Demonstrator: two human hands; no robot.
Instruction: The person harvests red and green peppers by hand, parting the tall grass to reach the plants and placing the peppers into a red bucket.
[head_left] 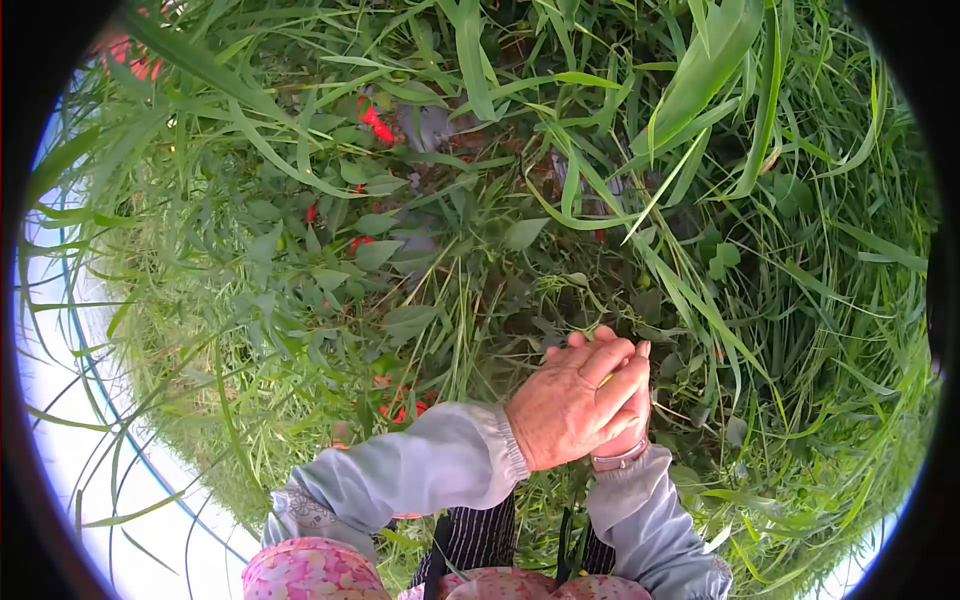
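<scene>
L hand (568, 405) cupped over R hand (630, 418), can't tell grip; red chilis (379, 126) to L, tall grass (700, 90) o'hanging plants ahead (408, 322).

Tall grass (860, 270) crowds an overgrown outdoor crop plot (505, 150) in daylight, where bright red, pepper-like fruit (378, 124) shows among leafy green plants (408, 320) and tangled stems (465, 330).

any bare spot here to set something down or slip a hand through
Very little. The small grey patch just right of the top red peppers, with leaves below it, looks barest; a hand might pass there. Leaves crowd the left hand and right hand, and tall grass packs the picture's right side.
</scene>
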